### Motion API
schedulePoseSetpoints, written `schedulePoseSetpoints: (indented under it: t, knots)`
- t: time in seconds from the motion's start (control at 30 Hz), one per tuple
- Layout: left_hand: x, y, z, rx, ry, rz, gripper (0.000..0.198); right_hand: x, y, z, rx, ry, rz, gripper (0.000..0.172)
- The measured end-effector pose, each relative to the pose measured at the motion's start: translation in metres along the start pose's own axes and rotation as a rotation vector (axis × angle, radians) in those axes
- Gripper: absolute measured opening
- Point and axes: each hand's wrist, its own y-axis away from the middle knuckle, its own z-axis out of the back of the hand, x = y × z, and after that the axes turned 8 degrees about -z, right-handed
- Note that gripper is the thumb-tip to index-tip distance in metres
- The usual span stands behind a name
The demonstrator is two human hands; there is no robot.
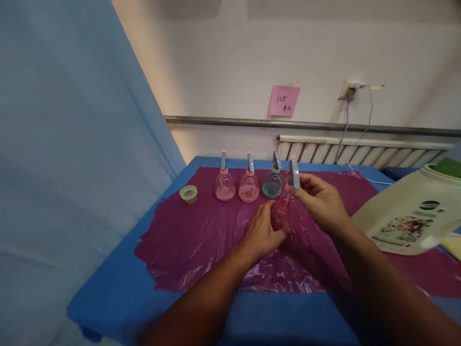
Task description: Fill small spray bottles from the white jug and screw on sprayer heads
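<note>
My left hand [264, 230] is wrapped round a clear pinkish bottle [283, 216] on the purple plastic sheet [194, 240]. Held by my right hand [320, 199], a grey spray head [294, 173] with a pink collar sits just above the bottle's open neck, its tube reaching down to the neck. Behind and to the left stand two spray bottles with pink liquid [225, 188] [248, 188]. Beside them is a spray bottle with dark green liquid [272, 185]. A small pale green cup [188, 193] rests at the left.
A large cream jug [403, 216] with a green top leans at the right. Blue cloth [104, 283] covers the table under the sheet. A blue curtain [72, 144] hangs at the left. Behind are a wall rail [230, 122], a radiator [324, 149] and a plugged-in cable [346, 125].
</note>
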Motion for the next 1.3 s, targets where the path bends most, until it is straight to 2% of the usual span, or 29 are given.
schedulePoseSetpoints:
  t: [0.13,0.3,0.57,0.83,1.1,1.3]
  knots:
    - [0.002,0.0,0.0,0.02,-0.013,-0.047,0.073,-0.031,0.005,0.004,0.088,0.053,-0.034,0.046]
    - [0.001,0.0,-0.002,0.017,-0.02,-0.031,0.079,-0.047,0.012,0.01,0.108,0.065,-0.014,0.042]
    - [0.005,-0.001,-0.006,-0.01,0.008,-0.043,0.079,-0.051,0.015,0.014,0.131,0.042,0.02,0.036]
    - [0.006,-0.002,-0.007,0.0,0.003,-0.03,0.078,-0.051,0.02,0.006,0.035,-0.03,0.021,0.033]
    - [0.006,0.0,-0.009,-0.023,0.016,-0.039,0.082,-0.06,0.023,0.011,0.072,-0.056,-0.023,0.027]
    - [0.007,-0.001,-0.009,-0.024,0.012,-0.067,0.081,-0.061,0.021,0.012,0.082,-0.02,0.004,0.03]
